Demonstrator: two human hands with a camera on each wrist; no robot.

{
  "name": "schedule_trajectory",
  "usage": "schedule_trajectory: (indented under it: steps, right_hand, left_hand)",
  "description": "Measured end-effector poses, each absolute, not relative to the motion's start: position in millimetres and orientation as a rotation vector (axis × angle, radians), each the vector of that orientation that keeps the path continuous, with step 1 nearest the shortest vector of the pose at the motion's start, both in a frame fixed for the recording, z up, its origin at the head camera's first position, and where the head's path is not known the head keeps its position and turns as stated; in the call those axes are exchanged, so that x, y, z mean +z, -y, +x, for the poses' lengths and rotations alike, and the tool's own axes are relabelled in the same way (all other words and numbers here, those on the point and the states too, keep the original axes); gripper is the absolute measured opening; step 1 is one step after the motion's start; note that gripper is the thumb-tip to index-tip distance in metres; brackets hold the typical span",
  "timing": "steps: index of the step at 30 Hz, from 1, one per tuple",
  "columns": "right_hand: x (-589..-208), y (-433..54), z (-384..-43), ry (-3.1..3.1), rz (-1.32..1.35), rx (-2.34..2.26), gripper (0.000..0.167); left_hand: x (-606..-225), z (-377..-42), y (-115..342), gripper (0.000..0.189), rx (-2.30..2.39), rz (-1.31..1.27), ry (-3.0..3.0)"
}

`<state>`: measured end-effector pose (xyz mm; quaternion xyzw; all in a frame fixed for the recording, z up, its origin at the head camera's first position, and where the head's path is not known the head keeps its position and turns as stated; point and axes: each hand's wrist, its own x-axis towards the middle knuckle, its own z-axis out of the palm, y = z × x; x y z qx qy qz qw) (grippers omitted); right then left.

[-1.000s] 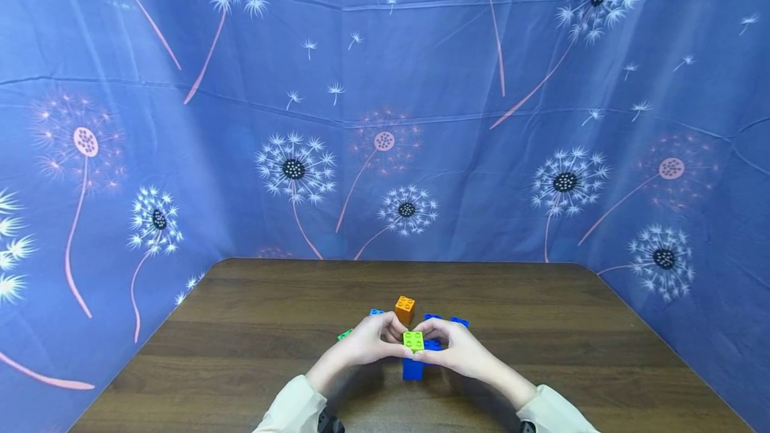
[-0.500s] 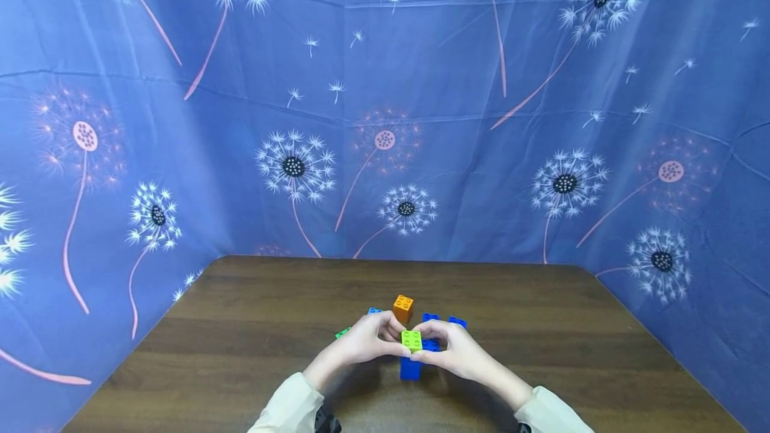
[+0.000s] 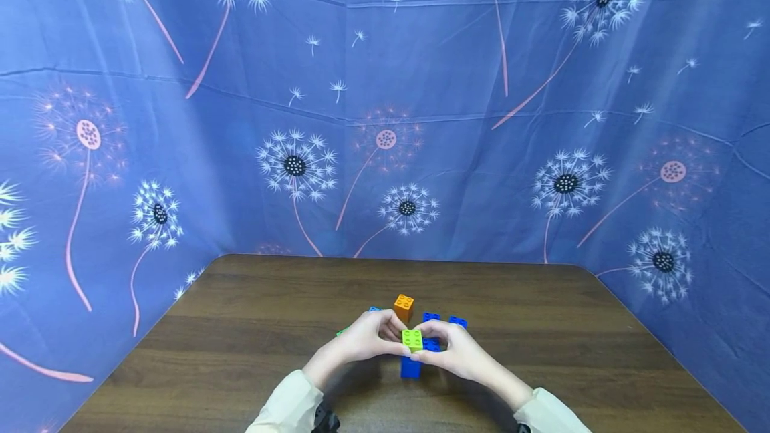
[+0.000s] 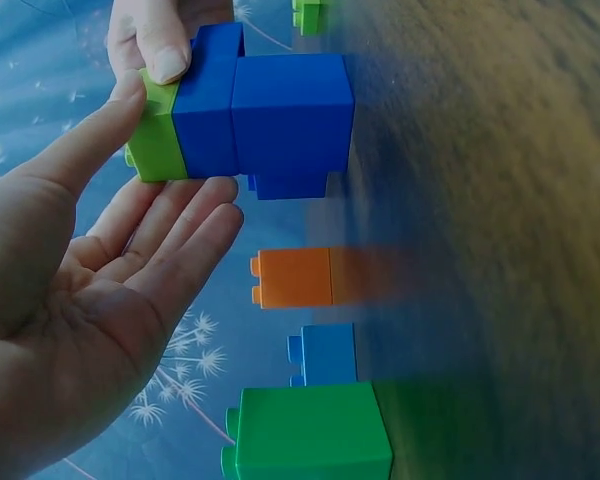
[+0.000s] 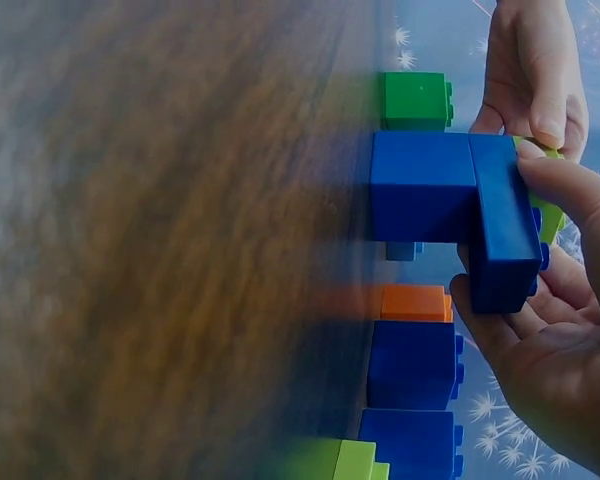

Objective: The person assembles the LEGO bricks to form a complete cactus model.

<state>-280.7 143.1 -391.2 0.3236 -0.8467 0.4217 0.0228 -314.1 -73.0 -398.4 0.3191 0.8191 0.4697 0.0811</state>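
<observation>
In the head view, both hands meet at a stack of toy building bricks near the table's front middle. A lime green brick (image 3: pixel 412 339) tops the stack, on the left end of a long blue brick (image 5: pixel 505 230). Beneath that, a blue brick (image 3: pixel 411 367) stands on the table. My left hand (image 3: pixel 363 338) pinches the lime brick, thumb on the near side, fingers behind. My right hand (image 3: pixel 460 351) pinches its right side the same way, thumbs nearly meeting. The overhanging end of the long blue brick sits between my right thumb and fingers.
Behind the hands stands an orange brick (image 3: pixel 404 308). Left of it are a light blue brick (image 4: pixel 328 355) and a green brick (image 4: pixel 310 435). Two blue bricks (image 5: pixel 412 365) and another lime brick (image 5: pixel 355 460) stand to the right. A patterned blue cloth (image 3: pixel 469 152) hangs behind the table (image 3: pixel 271 299).
</observation>
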Motion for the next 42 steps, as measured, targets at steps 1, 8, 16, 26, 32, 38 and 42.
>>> schedule_trajectory:
  steps: [1, 8, 16, 26, 32, 38, 42]
  right_hand:
    - [-392.5, -143.4, -281.4, 2.620, 1.002, 1.311, 0.031]
    - [-413.9, -149.1, -295.8, 2.639, 0.988, 1.310, 0.032]
    - [-413.9, -149.7, -297.6, 2.645, 1.004, 1.316, 0.031]
    - [-412.8, -149.8, -296.6, 2.652, 1.002, 1.330, 0.033]
    - [-413.0, -149.9, -296.6, 2.660, 0.998, 1.343, 0.033]
    - [-412.9, -149.8, -296.6, 2.659, 0.997, 1.339, 0.033]
    - [-411.8, -150.0, -296.3, 2.666, 0.988, 1.358, 0.034]
  left_hand:
    - [-398.4, -314.2, 73.1, 0.027, 1.403, 0.961, -2.448]
    - [-397.9, -314.9, 74.5, 0.027, 1.386, 1.014, -2.475]
    - [-399.1, -317.4, 78.2, 0.027, 1.304, 1.068, -2.560]
    - [-391.6, -319.9, 85.8, 0.022, 1.307, 1.029, -2.643]
    - [-388.5, -321.7, 94.1, 0.020, 1.301, 0.987, -2.687]
    - [-385.0, -326.0, 107.6, 0.023, 1.305, 0.874, -2.705]
    - [-382.4, -328.7, 117.3, 0.026, 1.338, 0.822, -2.715]
